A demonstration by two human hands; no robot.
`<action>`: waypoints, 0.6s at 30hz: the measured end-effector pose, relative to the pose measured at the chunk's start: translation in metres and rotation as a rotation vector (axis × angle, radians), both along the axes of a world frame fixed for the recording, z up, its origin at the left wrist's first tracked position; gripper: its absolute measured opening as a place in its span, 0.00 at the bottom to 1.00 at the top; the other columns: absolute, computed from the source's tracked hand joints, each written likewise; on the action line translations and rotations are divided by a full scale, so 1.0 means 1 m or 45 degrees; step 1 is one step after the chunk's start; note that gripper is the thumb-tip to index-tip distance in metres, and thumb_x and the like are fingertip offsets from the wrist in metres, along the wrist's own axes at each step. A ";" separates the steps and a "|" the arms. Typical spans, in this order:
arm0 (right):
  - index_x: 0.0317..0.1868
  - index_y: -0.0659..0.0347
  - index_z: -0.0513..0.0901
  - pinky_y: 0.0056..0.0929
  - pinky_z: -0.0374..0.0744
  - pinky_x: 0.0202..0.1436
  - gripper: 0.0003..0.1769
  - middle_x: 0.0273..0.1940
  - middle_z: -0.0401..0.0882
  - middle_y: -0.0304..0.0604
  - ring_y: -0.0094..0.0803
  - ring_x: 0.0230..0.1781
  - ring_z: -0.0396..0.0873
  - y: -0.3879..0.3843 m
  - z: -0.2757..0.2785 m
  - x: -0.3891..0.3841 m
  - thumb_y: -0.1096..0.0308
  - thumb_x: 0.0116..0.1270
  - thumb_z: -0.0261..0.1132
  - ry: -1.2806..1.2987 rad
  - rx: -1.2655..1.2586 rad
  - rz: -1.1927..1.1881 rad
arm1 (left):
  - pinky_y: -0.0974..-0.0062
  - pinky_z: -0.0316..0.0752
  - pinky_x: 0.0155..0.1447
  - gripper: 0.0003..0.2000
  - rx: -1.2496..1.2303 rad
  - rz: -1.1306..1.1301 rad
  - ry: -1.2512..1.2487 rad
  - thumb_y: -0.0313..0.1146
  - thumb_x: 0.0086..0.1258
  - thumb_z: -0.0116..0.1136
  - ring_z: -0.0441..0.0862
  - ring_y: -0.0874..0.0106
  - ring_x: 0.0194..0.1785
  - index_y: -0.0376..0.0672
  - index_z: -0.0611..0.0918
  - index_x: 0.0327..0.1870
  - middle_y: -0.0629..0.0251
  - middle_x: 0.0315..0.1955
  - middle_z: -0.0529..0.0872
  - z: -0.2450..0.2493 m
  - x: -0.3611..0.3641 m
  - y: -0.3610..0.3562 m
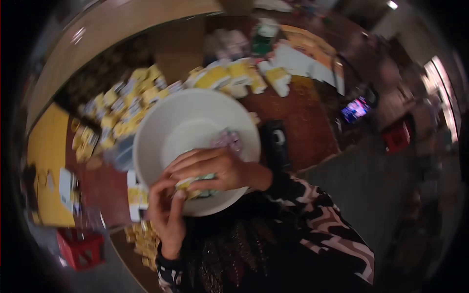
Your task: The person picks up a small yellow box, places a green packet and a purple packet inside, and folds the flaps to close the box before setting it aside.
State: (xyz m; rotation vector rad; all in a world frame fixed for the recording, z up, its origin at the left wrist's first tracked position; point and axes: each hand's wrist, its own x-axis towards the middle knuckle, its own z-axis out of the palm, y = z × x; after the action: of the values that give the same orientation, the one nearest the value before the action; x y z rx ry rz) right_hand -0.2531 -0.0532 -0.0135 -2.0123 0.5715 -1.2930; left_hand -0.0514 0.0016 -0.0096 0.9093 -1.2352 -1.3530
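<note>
A large white bowl (163, 110) stands in front of me, with a small cluster of purple-pink pieces (227, 140) inside it on the right. Over the bowl's near side, my right hand (215, 168) curls palm-down around a small yellow-and-green piece (202, 188), partly covered by the fingers. My left hand (168, 210) meets it from the left, thumb and fingertips closed on the yellow end of the same piece. Blur and the fingers hide its kind.
Heaps of small yellow-and-white boxes (129, 105) lie left of and behind the bowl on the reddish-brown table (303, 129). A black object (277, 141) lies right of the bowl. A lit phone screen (355, 109) shows farther right. A red stool (82, 248) stands at lower left.
</note>
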 end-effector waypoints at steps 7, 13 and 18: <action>0.61 0.59 0.82 0.38 0.81 0.62 0.24 0.59 0.82 0.42 0.42 0.64 0.77 0.014 -0.011 0.013 0.75 0.63 0.72 -0.190 -0.005 -0.056 | 0.74 0.74 0.57 0.11 -0.087 0.182 -0.227 0.29 0.80 0.53 0.76 0.69 0.56 0.39 0.73 0.59 0.56 0.57 0.77 -0.005 0.001 -0.004; 0.55 0.60 0.82 0.31 0.83 0.55 0.19 0.57 0.82 0.42 0.36 0.60 0.80 0.013 -0.004 0.008 0.77 0.64 0.70 -0.378 0.288 0.090 | 0.72 0.74 0.57 0.13 -0.149 0.189 -0.156 0.31 0.81 0.53 0.76 0.69 0.57 0.40 0.71 0.60 0.55 0.57 0.76 -0.001 -0.013 -0.005; 0.50 0.61 0.84 0.29 0.85 0.52 0.12 0.53 0.83 0.43 0.34 0.55 0.83 0.013 -0.005 0.007 0.75 0.66 0.69 -0.486 0.334 0.070 | 0.70 0.74 0.59 0.12 -0.127 0.163 -0.138 0.30 0.80 0.55 0.76 0.69 0.58 0.40 0.72 0.59 0.55 0.57 0.76 -0.010 -0.011 -0.006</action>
State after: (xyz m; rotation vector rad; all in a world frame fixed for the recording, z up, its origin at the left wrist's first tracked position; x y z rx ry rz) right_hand -0.2465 -0.0397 -0.0180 -1.5099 0.4710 -1.4399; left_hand -0.0622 -0.0042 -0.0200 0.9841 -1.2927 -1.1442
